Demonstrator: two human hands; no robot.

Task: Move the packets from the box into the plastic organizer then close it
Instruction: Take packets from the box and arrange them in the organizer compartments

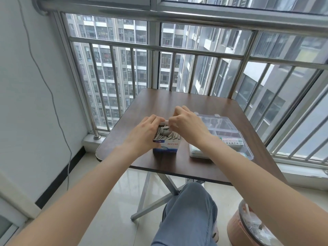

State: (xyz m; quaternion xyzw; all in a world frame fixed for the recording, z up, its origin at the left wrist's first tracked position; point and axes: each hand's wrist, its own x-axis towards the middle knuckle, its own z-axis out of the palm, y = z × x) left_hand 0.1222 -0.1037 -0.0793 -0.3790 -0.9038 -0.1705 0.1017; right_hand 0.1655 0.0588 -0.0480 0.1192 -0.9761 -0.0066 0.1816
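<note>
The box (166,142) is steadied beneath the left hand (147,129), whose fingers curl over its far rim, so packets (164,134) can apparently be pinched by the right hand (186,124). The plastic organizer (221,135) is kept just beyond the right wrist.

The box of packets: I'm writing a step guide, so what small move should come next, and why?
Probably lift a few packets out with the right hand, since its fingers are at the box opening, the left hand steadies the box, and the plastic organizer lies beside it.
</note>
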